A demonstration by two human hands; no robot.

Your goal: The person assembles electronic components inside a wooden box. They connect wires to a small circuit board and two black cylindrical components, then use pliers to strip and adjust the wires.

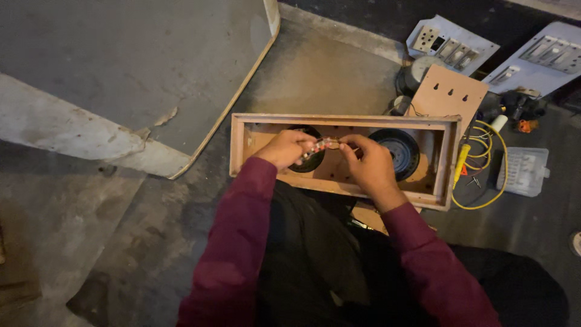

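An open wooden speaker box (342, 120) lies on the floor before me, with two round black speakers inside, one on the left (310, 161) and one on the right (397, 150). My left hand (285, 149) and my right hand (370, 165) meet over the box's middle. Between their fingers they pinch a small bundle of red and white wires (322, 144). Both arms wear maroon sleeves.
A wooden panel with keyhole slots (449, 92) leans behind the box. Yellow wire (484, 158), a yellow-handled screwdriver (462, 161) and a clear plastic parts case (524, 171) lie to the right. White switch plates (452, 43) sit at the back right. A grey board (151, 66) lies at left.
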